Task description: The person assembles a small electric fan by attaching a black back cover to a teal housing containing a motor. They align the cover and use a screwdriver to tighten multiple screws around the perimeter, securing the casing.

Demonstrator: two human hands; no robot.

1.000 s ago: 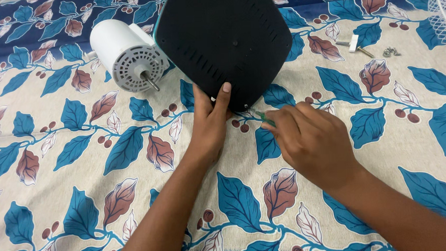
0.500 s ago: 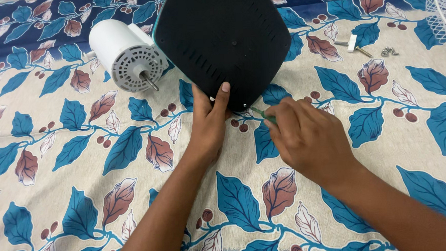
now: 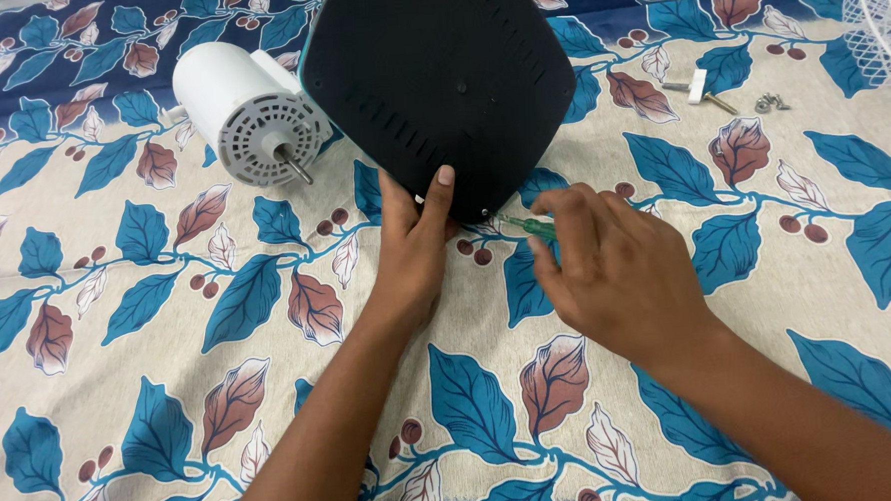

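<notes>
My left hand [image 3: 412, 244] rests against the near corner of the black base [image 3: 438, 85], thumb and forefinger pressed up onto its underside to keep it tilted; the base stands on its lower edge on the leaf-print cloth [image 3: 148, 324], leaning away from me, its slotted face toward the camera. My right hand [image 3: 617, 273] holds a small green screwdriver [image 3: 527, 225], pinched between thumb and fingers, tip aimed at the bottom corner of the base just beside my left thumb.

Over the last second the right hand has rolled a little; the fingers that were bunched tight over the handle have loosened and lifted, so more of the green shaft shows now than before; the tip stays at the same corner. I read that as a turn of the driver with a fresh grip between twists, so the screw there seems to be mid-work, not finished; whether it goes in or out I cannot tell.

The white motor [image 3: 249, 114] lies to the left behind the base, shaft pointing toward me; a few loose screws [image 3: 770, 101] and a white peg [image 3: 697, 89] sit well apart at the far right, near a white grille [image 3: 886, 21].
</notes>
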